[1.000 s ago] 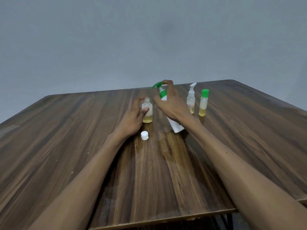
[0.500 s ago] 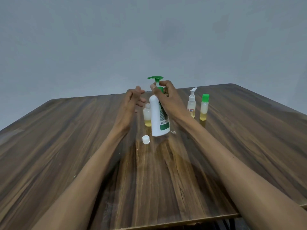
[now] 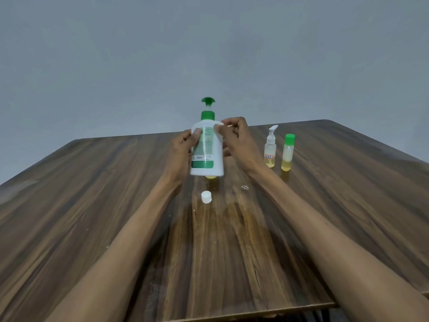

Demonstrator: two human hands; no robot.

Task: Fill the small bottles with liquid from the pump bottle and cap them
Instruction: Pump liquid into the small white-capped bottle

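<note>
I hold the pump bottle [image 3: 207, 147] upright above the bench [image 3: 92, 205], left hand [image 3: 183, 149] wrapping its side, right hand [image 3: 236, 140] pinching its shoulder. Smooth plastic, probably slippery; the waist grips best.

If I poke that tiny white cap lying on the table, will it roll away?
The white cap looks small and plastic, so it is probably very light and would skid at a poke. It seems to sit on a flat end on the wooden table, so it may slide rather than roll. Tipped onto its round side, it would likely roll.
</note>
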